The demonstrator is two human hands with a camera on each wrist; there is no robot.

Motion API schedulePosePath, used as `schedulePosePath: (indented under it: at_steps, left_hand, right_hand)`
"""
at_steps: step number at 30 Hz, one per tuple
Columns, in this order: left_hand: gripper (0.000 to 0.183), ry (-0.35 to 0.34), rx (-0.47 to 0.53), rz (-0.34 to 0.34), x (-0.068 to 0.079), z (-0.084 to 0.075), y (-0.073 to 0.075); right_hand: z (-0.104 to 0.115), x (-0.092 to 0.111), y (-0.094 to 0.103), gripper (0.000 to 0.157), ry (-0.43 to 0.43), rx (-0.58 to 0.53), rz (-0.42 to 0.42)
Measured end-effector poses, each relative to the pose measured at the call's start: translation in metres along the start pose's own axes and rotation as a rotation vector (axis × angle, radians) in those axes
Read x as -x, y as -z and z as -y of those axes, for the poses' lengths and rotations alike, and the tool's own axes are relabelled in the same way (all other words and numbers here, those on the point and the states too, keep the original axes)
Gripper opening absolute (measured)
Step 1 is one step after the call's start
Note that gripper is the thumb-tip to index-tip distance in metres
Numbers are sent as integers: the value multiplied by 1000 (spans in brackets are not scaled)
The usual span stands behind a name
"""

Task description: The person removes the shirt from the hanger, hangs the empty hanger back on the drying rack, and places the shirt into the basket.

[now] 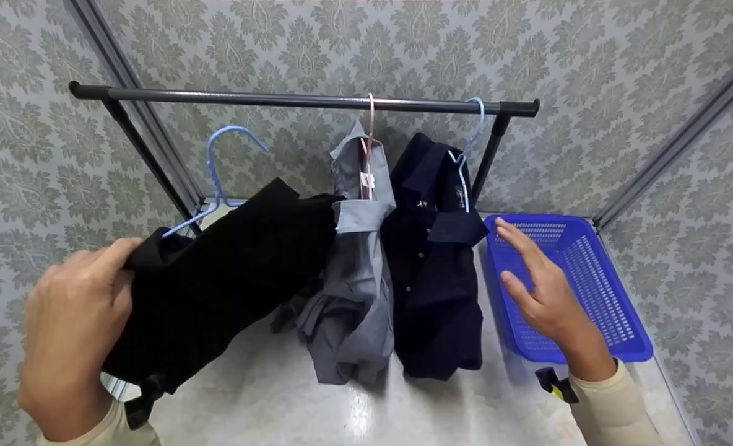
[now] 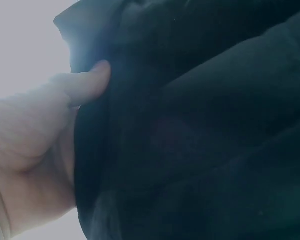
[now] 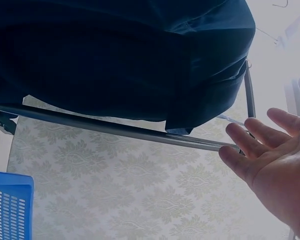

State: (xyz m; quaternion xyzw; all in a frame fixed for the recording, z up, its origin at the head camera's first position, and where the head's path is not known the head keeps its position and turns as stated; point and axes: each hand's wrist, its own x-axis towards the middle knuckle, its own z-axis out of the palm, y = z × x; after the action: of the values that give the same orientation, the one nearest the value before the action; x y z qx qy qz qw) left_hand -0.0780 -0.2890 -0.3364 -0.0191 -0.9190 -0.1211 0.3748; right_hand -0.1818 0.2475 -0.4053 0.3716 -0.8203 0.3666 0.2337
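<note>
My left hand [image 1: 78, 316] grips the shoulder edge of a black shirt [image 1: 230, 272], its thumb on the front of the cloth in the left wrist view. A light blue hanger [image 1: 213, 179] sits in that shirt, its hook off the rail and lower than it. To the right, a grey shirt [image 1: 357, 272] hangs from a pink hanger [image 1: 371, 124], and a navy shirt [image 1: 434, 279] from another blue hanger [image 1: 479, 124]. My right hand [image 1: 543, 291] is held up beside the navy shirt, fingers extended, holding nothing.
A dark metal rail [image 1: 280, 99] on a stand runs across in front of patterned wallpaper [image 1: 379, 52]. At the right a blue plastic basket [image 1: 626, 297] with slotted sides stands on the pale, glossy surface [image 1: 354, 409], under my right forearm.
</note>
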Motion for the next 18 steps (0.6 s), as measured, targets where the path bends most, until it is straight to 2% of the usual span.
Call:
schedulePosePath:
  at_steps: [6, 11, 14, 18]
  left_hand:
    - [24, -62, 55, 28, -6, -4, -14]
    - [21, -98, 97, 77, -10, -8, -26]
    - [24, -117, 116, 113, -10, -10, -28]
    - [32, -135, 129, 138, -10, -14, -25]
  right_hand:
    - [-1, 1, -5, 58, 23, 1, 20]
    - [1, 1, -12, 58, 50, -10, 49]
    - [0, 3, -16, 64, 48, -4, 77]
    - [-1, 5, -20, 72, 6, 27, 121]
